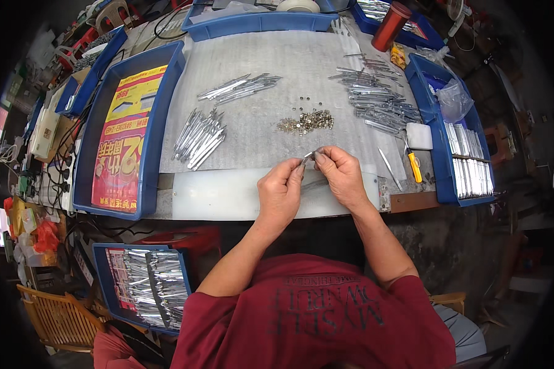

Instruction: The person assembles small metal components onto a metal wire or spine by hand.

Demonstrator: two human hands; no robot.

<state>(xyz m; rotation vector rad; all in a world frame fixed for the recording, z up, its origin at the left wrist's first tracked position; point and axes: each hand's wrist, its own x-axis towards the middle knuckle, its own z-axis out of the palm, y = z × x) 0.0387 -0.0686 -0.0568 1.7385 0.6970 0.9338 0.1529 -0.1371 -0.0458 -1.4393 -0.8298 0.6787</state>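
Head view: small silvery metal piece (308, 157) is pinched by left fingers (295, 175) and right fingers (326, 164).
Loosely held, it could be lost among gold-coloured round parts (315, 122).

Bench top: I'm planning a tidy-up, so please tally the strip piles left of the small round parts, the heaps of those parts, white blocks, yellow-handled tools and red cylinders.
Left-hand strip piles: 2
Small-parts heap: 1
White block: 1
Yellow-handled tool: 1
Red cylinder: 1
Total: 6
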